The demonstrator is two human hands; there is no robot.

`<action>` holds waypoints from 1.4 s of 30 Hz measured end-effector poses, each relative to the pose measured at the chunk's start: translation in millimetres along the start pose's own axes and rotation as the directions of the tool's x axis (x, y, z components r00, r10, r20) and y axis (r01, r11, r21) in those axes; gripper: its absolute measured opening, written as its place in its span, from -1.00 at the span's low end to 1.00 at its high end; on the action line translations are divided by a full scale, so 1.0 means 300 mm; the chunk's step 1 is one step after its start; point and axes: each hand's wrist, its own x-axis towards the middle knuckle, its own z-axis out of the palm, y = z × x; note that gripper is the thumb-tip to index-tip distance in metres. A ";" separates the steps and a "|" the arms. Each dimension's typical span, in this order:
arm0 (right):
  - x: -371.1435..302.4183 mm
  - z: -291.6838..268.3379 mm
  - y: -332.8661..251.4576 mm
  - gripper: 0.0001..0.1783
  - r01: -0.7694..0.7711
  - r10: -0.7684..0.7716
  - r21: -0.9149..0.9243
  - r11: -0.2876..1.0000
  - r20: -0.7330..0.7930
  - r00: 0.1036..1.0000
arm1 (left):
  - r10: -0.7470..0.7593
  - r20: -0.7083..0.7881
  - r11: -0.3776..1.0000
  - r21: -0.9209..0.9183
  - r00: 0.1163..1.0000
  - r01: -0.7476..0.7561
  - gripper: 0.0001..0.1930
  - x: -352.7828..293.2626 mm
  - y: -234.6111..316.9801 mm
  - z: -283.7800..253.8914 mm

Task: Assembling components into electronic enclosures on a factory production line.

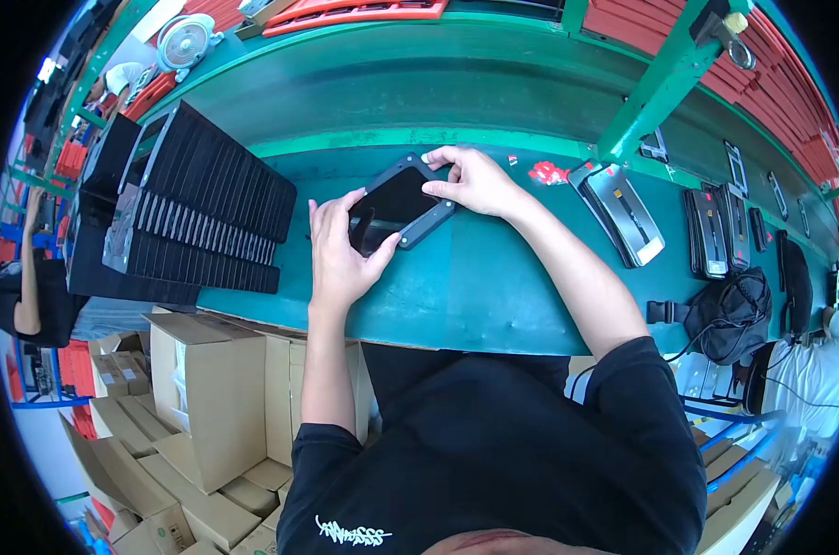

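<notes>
On the green bench, a dark rectangular frame (430, 222) lies at a slant, with small round light dots along its border. Inside it sits a glossy black phone-like panel (391, 205). My left hand (338, 252) grips the frame's left end, thumb along the near edge and fingers along the far one. At the far right end, my right hand (479, 182) has its thumb on the panel's edge and its fingertips at the frame's corner. Whether anything small is between those right fingers cannot be made out.
A tall row of black slotted trays (206, 199) stands left. To the right lie flat grey panels (626, 215), more dark panels (711, 233) and a black bag (732, 303). A green post (664, 83) rises behind. Cardboard boxes (220, 398) fill the lower left.
</notes>
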 end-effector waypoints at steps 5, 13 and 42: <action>0.004 0.001 -0.009 -0.41 0.030 -0.030 0.016 0.999 -0.003 1.000 | 0.020 -0.060 0.999 -0.034 0.998 -0.022 -0.15 0.003 0.025 -0.033; -0.007 0.019 0.002 -0.44 0.181 -0.182 -0.052 0.982 -0.017 0.983 | -0.182 -0.045 0.983 -0.029 0.982 0.181 -0.27 -0.113 -0.036 -0.121; -0.237 -0.253 -0.576 0.12 0.474 -0.479 0.657 0.587 -0.190 0.857 | -0.314 0.124 0.926 -0.179 0.941 0.332 -0.31 -0.089 0.012 -0.125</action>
